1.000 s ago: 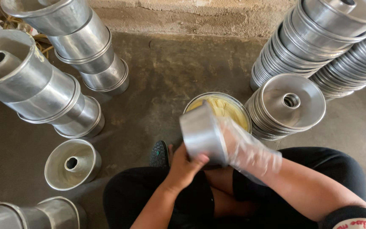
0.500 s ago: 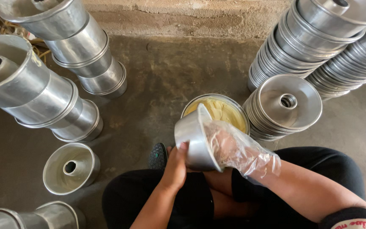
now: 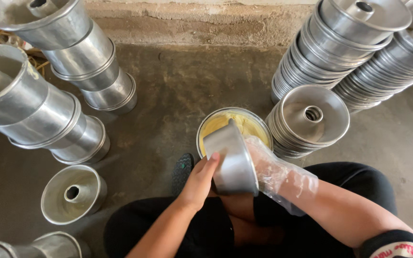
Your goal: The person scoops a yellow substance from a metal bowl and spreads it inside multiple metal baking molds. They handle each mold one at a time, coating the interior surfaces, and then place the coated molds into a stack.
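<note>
In the head view, at the lower centre of the frame, the left hand (image 3: 198, 181) cups the outer wall of a metal tube cake pan (image 3: 230, 160), fingers curled against its side with the thumb up near the rim. The right hand (image 3: 268, 169), in a clear plastic glove, is pushed into the pan's mouth; its fingers are hidden inside, so how far they are bent I cannot tell. The pan lies on its side, just in front of a round tub of yellow batter (image 3: 235, 124) on the concrete floor (image 3: 178, 86). Nested pan stacks stand at upper right (image 3: 340, 43), right of the tub (image 3: 309, 117), and at left (image 3: 34, 105). A single pan (image 3: 72, 193) sits lower left.
</note>
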